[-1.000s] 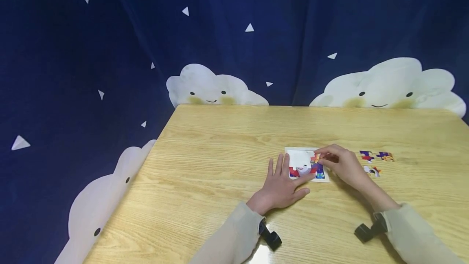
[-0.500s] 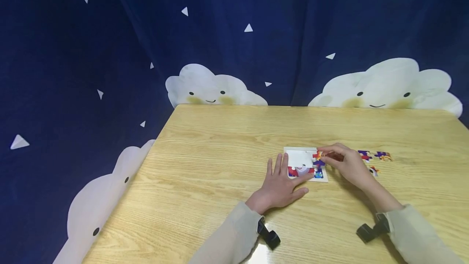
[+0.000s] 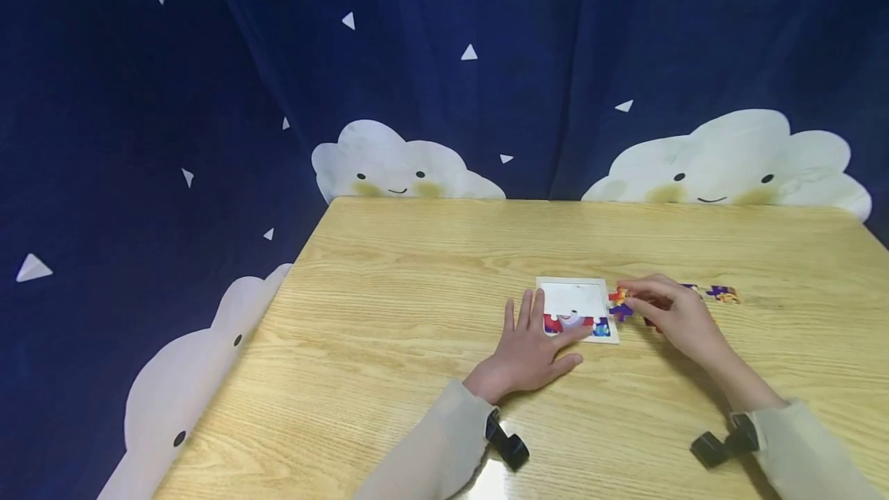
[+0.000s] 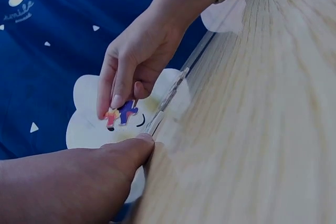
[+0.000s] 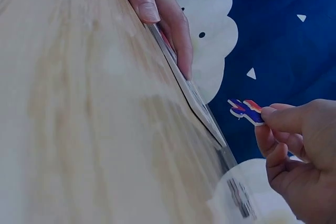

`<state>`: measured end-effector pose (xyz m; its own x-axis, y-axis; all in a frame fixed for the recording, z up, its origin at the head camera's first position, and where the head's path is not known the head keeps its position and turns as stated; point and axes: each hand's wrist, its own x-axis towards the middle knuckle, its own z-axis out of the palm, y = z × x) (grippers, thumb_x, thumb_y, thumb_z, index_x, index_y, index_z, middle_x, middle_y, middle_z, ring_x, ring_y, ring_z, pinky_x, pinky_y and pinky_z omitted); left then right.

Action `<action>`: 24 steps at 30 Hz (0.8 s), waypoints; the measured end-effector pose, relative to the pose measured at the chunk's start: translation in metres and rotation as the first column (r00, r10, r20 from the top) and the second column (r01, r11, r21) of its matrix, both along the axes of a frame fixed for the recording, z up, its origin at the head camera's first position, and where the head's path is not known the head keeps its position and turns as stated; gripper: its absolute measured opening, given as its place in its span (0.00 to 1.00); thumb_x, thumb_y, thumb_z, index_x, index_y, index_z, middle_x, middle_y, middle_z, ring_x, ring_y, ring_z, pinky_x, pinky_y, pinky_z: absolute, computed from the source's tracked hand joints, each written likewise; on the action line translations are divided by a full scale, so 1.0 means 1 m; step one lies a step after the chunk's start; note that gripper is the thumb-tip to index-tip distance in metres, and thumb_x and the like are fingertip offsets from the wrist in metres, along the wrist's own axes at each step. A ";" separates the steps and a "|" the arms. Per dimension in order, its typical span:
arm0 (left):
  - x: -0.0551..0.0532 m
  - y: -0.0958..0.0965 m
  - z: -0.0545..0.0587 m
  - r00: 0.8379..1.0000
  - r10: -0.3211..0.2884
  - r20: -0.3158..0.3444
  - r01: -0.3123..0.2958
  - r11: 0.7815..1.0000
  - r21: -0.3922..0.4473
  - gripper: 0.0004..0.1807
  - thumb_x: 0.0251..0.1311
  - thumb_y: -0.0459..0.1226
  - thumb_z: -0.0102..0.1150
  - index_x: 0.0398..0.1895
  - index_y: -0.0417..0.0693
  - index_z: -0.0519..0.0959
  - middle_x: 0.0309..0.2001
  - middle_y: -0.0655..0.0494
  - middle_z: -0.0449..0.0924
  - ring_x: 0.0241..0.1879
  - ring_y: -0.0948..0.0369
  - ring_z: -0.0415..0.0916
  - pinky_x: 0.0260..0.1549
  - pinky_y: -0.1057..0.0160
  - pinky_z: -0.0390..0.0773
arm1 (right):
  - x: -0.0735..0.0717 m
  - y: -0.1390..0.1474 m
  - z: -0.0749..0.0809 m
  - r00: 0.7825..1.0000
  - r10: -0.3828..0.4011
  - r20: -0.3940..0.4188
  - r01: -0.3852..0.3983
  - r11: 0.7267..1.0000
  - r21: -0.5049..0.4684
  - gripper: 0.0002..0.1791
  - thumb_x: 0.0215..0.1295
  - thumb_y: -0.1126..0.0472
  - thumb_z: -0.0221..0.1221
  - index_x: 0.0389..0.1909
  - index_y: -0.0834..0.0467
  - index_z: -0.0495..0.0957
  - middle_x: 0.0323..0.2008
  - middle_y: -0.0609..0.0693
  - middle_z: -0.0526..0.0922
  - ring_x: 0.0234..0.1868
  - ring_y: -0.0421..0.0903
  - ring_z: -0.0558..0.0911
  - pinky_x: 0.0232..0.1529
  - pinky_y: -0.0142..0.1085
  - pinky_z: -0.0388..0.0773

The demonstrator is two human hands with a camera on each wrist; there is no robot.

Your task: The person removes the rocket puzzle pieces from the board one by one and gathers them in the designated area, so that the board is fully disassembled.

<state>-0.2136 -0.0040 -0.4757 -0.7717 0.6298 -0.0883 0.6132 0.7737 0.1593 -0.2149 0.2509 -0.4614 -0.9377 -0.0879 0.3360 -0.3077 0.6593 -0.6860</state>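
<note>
My left hand (image 3: 529, 349) rests on the white puzzle tray (image 3: 572, 297) with fingers spread and straight, holding its left and front sides. In the tray's front row lie jigsaw pieces (image 3: 601, 327) in red, white and blue; the back part shows bare white. Just right of the tray, my right hand (image 3: 674, 313) pinches a red, orange and purple jigsaw piece (image 3: 620, 305) between thumb and fingers. In the right wrist view that jigsaw piece (image 5: 245, 111) is raised off the table and tilted. The left wrist view shows the piece's printed face.
Several loose jigsaw pieces (image 3: 724, 295) lie on the wooden table (image 3: 417, 276) right of the tray, partly hidden behind my right hand. A dark blue curtain (image 3: 417, 45) with white clouds and triangles hangs behind and left of the table.
My right hand has lifted the jigsaw piece out of the tray's right side and carried it rightward, leaving white base there. My left hand stays in place on the tray.
</note>
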 end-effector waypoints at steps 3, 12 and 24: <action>0.000 0.000 0.000 1.000 0.004 0.006 -0.004 1.000 0.016 0.25 0.72 0.62 0.30 0.72 0.90 0.49 0.79 0.37 0.33 0.79 0.41 0.29 0.75 0.36 0.39 | 0.003 0.006 0.000 0.999 -0.017 -0.029 0.017 1.000 -0.002 0.15 0.64 0.61 0.64 0.52 0.56 0.83 0.40 0.30 0.79 0.32 0.28 0.75 0.28 0.21 0.73; 0.001 0.002 0.001 0.999 0.012 -0.032 -0.012 1.000 0.000 0.25 0.72 0.63 0.30 0.71 0.91 0.51 0.79 0.38 0.36 0.79 0.41 0.33 0.75 0.37 0.42 | 0.016 0.030 0.000 0.994 -0.112 -0.015 0.111 0.993 -0.035 0.15 0.65 0.62 0.63 0.53 0.58 0.82 0.40 0.23 0.77 0.34 0.24 0.75 0.31 0.18 0.73; 0.002 0.002 0.001 0.999 0.015 -0.040 -0.016 1.000 -0.010 0.25 0.72 0.63 0.31 0.71 0.91 0.51 0.79 0.38 0.37 0.79 0.42 0.33 0.75 0.37 0.42 | 0.026 0.058 -0.003 0.987 -0.152 -0.045 0.150 0.987 -0.053 0.16 0.63 0.65 0.64 0.52 0.61 0.82 0.40 0.21 0.77 0.37 0.19 0.75 0.35 0.12 0.72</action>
